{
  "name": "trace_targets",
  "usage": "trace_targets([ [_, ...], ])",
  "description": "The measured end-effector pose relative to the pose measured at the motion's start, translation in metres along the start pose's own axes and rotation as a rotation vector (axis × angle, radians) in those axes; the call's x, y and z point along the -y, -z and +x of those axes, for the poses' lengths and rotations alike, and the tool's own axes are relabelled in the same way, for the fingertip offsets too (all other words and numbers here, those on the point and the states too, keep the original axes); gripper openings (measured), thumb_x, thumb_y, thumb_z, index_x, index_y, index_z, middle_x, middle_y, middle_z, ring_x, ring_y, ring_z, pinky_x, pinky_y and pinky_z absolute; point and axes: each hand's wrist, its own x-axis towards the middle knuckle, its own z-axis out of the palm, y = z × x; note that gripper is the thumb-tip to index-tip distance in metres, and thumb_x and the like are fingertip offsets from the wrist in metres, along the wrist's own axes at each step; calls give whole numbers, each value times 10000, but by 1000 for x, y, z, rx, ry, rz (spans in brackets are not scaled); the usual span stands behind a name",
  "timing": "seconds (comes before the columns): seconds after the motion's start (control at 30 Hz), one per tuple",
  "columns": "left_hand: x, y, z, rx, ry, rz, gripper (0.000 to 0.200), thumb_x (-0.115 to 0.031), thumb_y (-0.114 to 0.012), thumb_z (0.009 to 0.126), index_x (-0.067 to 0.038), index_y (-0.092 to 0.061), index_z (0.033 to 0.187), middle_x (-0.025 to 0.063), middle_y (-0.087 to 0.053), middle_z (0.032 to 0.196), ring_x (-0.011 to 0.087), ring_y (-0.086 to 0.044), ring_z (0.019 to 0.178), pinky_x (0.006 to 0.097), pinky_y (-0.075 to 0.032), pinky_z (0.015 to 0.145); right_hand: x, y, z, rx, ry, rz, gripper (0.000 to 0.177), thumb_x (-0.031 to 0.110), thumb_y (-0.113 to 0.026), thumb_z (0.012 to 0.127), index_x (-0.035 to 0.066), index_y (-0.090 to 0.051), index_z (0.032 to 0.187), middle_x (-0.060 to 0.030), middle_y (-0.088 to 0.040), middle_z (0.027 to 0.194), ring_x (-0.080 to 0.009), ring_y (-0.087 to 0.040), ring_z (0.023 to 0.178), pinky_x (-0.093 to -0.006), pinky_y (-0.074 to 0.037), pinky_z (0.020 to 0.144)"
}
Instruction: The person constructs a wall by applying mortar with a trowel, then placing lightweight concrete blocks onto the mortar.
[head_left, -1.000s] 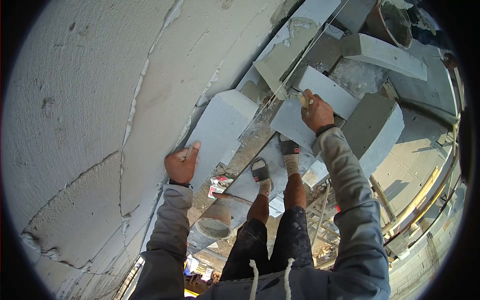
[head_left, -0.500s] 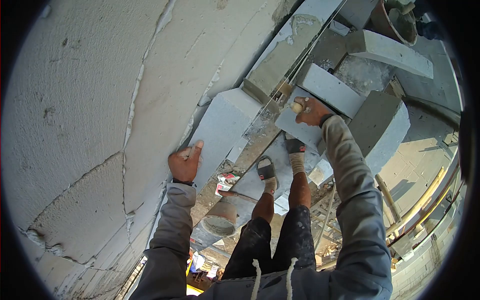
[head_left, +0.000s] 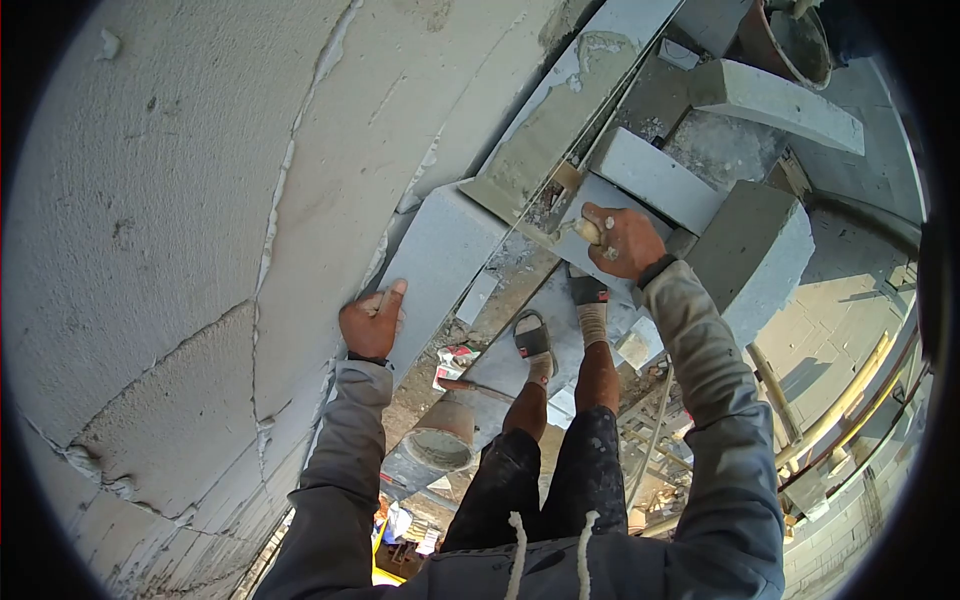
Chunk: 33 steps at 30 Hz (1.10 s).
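1. The wall [head_left: 200,200] fills the left side.
2. The left hand [head_left: 370,322] lies on the block's near, wall-side corner, thumb stretched along the upper face. Its other fingers are bent; their tips are hidden, so how firmly they grip cannot be told.
3. The bucket [head_left: 440,437] stands near the lower-left end of the platform [head_left: 492,362], its mouth toward the camera.
4. The block [head_left: 440,240] lies close along the wall. Its long axis slants from lower left to upper right, roughly parallel to the wall; its far end faces the trowel.
5. The trowel [head_left: 587,231] is beyond the platform's upper end. Its handle points right, its neck left toward the block's far end; mortar there makes the blade's outline hard to tell.
6. The right hand [head_left: 630,242] has its fingers curled closed around the trowel's handle.
7. A loose block [head_left: 660,178] lies just beyond the right hand, its long axis slanting from upper left to lower right.
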Motion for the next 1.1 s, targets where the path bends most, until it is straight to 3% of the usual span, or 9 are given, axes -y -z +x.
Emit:
trace_targets([
  [0.27,-2,1,0,6,-5,31,442,-327,-685,849,5,-631,561,41,-549,468,113,-504,402,280,-392,405,12,17,-42,28,-48,-122,395,96,-661,656,110,-509,1021,-123,-594,790,-365,-615,735,-449,-496,651],
  [0.47,-1,2,0,0,1,23,433,-321,-691,847,8,-632,570,42,-551,473,111,-509,405,278,-395,404,0,36,-65,95,-189,-269,451,107,-675,648,124,-523,1073,-127,-618,856,-360,-623,767,-446,-501,667],
  [0.53,-2,-2,1,6,12,11,433,-319,-692,847,9,-632,572,41,-549,475,108,-507,405,276,-395,404,0,24,-57,-56,-234,-139,438,92,-649,657,110,-500,1069,-153,-624,851,-376,-621,788,-469,-497,676],
  [0.8,2,-1,2,10,42,-18,454,-333,-701,838,5,-615,548,22,-521,455,101,-492,409,274,-383,401,37,-18,-27,-81,-174,-73,399,98,-648,686,85,-481,1048,-165,-603,799,-387,-607,756,-468,-489,658],
  [0.87,0,0,2,6,32,-16,455,-334,-700,839,4,-615,546,21,-522,454,101,-492,407,274,-380,399,28,-1,-59,43,-223,-97,389,111,-653,687,77,-493,1040,-168,-614,813,-387,-613,780,-469,-489,660],
  [0.93,-1,-1,1,5,20,-25,456,-334,-699,840,3,-615,545,21,-522,454,101,-491,406,275,-377,398,28,17,-87,278,-435,-71,403,201,-680,689,80,-552,1051,-177,-636,922,-359,-635,843,-448,-505,689],
  [0.97,1,-1,2,-6,3,-10,453,-331,-698,842,2,-616,546,22,-523,454,101,-489,403,273,-375,396,29,20,-101,274,-440,-85,403,201,-680,689,80,-552,1051,-177,-636,922,-359,-635,843,-448,-505,689],
  [1.03,2,-2,0,-13,-14,-2,449,-327,-698,843,1,-617,546,22,-524,455,100,-488,400,271,-374,394,27,12,-122,120,-346,184,356,214,-662,695,46,-564,992,-200,-633,890,-384,-628,848,-453,-494,698],
  [1.1,-1,0,1,19,29,-32,391,-317,-717,832,-25,-612,594,26,-545,509,91,-485,415,247,-378,396,18,-8,-112,77,-414,357,341,209,-655,693,36,-564,972,-205,-627,888,-392,-618,849,-458,-487,712],
])
